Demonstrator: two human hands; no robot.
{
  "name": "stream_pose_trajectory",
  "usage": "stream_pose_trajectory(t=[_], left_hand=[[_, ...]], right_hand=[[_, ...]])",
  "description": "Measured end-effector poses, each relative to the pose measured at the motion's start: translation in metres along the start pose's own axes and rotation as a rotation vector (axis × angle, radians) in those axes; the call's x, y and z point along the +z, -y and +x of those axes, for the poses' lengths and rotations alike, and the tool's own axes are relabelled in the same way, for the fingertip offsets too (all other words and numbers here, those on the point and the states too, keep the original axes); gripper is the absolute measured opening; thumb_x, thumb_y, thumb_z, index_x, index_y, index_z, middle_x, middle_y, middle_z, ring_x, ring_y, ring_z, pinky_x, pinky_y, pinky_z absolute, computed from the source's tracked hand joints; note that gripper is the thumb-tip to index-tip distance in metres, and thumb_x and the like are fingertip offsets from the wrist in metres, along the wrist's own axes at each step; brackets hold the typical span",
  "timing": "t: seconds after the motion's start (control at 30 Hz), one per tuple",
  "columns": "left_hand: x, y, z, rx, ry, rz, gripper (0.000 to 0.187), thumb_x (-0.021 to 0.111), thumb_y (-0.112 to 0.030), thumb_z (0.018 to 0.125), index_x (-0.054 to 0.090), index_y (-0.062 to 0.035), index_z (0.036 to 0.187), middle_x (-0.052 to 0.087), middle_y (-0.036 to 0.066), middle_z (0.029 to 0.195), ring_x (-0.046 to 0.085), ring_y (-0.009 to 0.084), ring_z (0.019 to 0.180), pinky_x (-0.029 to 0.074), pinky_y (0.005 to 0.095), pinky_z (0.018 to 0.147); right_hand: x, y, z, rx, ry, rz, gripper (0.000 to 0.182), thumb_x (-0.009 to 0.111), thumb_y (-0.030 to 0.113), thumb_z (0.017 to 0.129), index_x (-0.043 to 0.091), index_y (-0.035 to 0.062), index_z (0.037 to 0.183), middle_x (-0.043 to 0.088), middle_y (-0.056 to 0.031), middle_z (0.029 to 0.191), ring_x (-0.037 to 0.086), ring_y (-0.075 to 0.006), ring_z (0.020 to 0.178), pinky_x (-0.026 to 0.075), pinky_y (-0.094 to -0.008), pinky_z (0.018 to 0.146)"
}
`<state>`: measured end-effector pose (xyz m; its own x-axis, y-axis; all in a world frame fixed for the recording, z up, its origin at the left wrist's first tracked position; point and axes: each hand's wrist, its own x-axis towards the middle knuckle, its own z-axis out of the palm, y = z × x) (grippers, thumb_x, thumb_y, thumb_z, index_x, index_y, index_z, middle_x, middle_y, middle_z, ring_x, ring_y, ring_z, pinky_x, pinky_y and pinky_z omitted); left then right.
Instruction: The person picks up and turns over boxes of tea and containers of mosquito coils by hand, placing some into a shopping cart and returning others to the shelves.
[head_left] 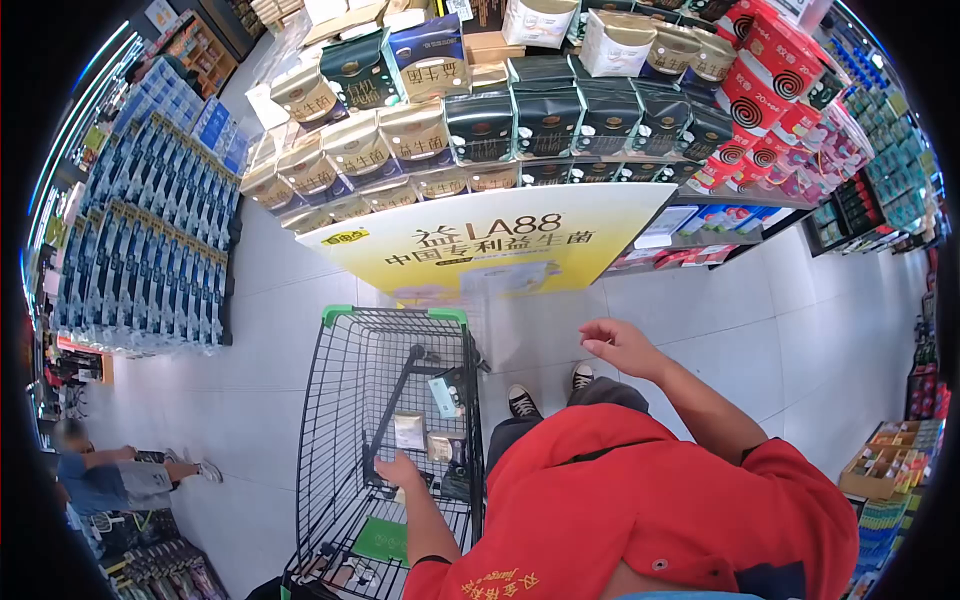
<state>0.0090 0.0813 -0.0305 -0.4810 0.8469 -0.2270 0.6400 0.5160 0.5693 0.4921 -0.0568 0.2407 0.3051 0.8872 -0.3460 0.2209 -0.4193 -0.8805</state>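
My left hand [399, 472] is over the shopping cart [312, 410], fingers stretched loosely with nothing visible in them. Just ahead of it in the cart lie a whitish-gold pack [409, 431] and a gold and dark pack [446, 447]. Farther forward is a dark pack with a pale blue-white panel [444, 396]. Out to the right, my right hand [624, 350] hangs in the air above the floor, fingers loosely bent and apart, holding nothing.
Ahead stands a display of gold packs [414, 130] and dark green packs [545, 122] behind a yellow and white sign [480, 250]. Red boxes [765, 85] fill its right side. Stacked dark blue goods [150, 230] stand left; another person [110, 480] is at lower left.
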Motion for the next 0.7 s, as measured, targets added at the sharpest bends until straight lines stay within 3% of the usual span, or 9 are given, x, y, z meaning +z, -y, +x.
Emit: stream_pose_trajectory(t=[0.1, 0.2, 0.27, 0.37, 0.47, 0.57, 0.7], left_hand=[[-0.017, -0.056, -0.007, 0.055, -0.026, -0.226, 0.065, 0.061, -0.009, 0.080, 0.039, 0.0111, 0.137, 0.042, 0.029, 0.139, 0.041, 0.0414, 0.130, 0.031, 0.0446, 0.112], [0.007, -0.061, 0.014, 0.175, -0.107, -0.308, 0.064, 0.060, -0.008, 0.080, 0.038, 0.0095, 0.138, 0.043, 0.029, 0.136, 0.049, 0.0385, 0.122, 0.038, 0.0423, 0.105], [-0.006, -0.103, -0.006, 0.105, -0.028, -0.519, 0.065, 0.058, -0.008, 0.082, 0.036, 0.0057, 0.141, 0.045, 0.027, 0.132, 0.054, 0.0332, 0.110, 0.045, 0.0401, 0.095], [-0.036, -0.169, -0.053, 0.048, 0.052, -0.590, 0.064, 0.054, -0.008, 0.084, 0.034, 0.0012, 0.144, 0.046, 0.026, 0.128, 0.056, 0.0283, 0.102, 0.048, 0.0386, 0.088], [-0.032, -0.173, -0.065, 0.099, 0.056, -0.576, 0.063, 0.054, -0.009, 0.085, 0.034, -0.0005, 0.144, 0.047, 0.026, 0.125, 0.057, 0.0275, 0.099, 0.049, 0.0375, 0.085], [-0.029, -0.175, -0.080, 0.126, 0.035, -0.624, 0.062, 0.055, -0.011, 0.086, 0.035, 0.0007, 0.143, 0.052, 0.023, 0.120, 0.059, 0.0265, 0.095, 0.050, 0.0361, 0.082], [-0.015, -0.163, -0.083, 0.119, 0.023, -0.578, 0.062, 0.056, -0.010, 0.085, 0.036, 0.0015, 0.142, 0.053, 0.019, 0.120, 0.058, 0.0239, 0.092, 0.050, 0.0346, 0.082]], right_hand=[[-0.003, 0.014, -0.004, -0.028, -0.064, 0.026, 0.038, 0.063, 0.021, 0.093, 0.059, 0.0006, 0.125, 0.067, -0.0089, 0.109, 0.062, -0.0151, 0.097, 0.050, -0.0315, 0.087], [-0.010, 0.019, -0.004, -0.056, -0.080, 0.041, 0.038, 0.063, 0.021, 0.093, 0.059, 0.0006, 0.125, 0.067, -0.0086, 0.108, 0.062, -0.0146, 0.097, 0.050, -0.0313, 0.086], [-0.020, 0.026, -0.001, -0.074, -0.070, 0.047, 0.038, 0.063, 0.021, 0.093, 0.059, 0.0007, 0.125, 0.067, -0.0088, 0.108, 0.062, -0.0145, 0.097, 0.050, -0.0311, 0.086], [-0.046, 0.048, 0.005, -0.097, -0.018, -0.053, 0.039, 0.064, 0.022, 0.093, 0.059, 0.0014, 0.125, 0.067, -0.0085, 0.108, 0.062, -0.0141, 0.097, 0.050, -0.0307, 0.084], [-0.078, 0.072, 0.023, -0.186, -0.004, -0.114, 0.037, 0.064, 0.022, 0.093, 0.060, 0.0025, 0.124, 0.068, -0.0080, 0.109, 0.062, -0.0143, 0.097, 0.050, -0.0310, 0.081], [-0.109, 0.109, 0.042, -0.313, -0.016, -0.144, 0.036, 0.065, 0.021, 0.092, 0.061, 0.0034, 0.122, 0.068, -0.0073, 0.108, 0.064, -0.0156, 0.097, 0.050, -0.0321, 0.080], [-0.157, 0.190, 0.072, -0.790, -0.158, -0.611, 0.036, 0.068, 0.021, 0.086, 0.063, 0.0053, 0.118, 0.066, -0.0126, 0.109, 0.062, -0.0281, 0.104, 0.049, -0.0375, 0.089]])
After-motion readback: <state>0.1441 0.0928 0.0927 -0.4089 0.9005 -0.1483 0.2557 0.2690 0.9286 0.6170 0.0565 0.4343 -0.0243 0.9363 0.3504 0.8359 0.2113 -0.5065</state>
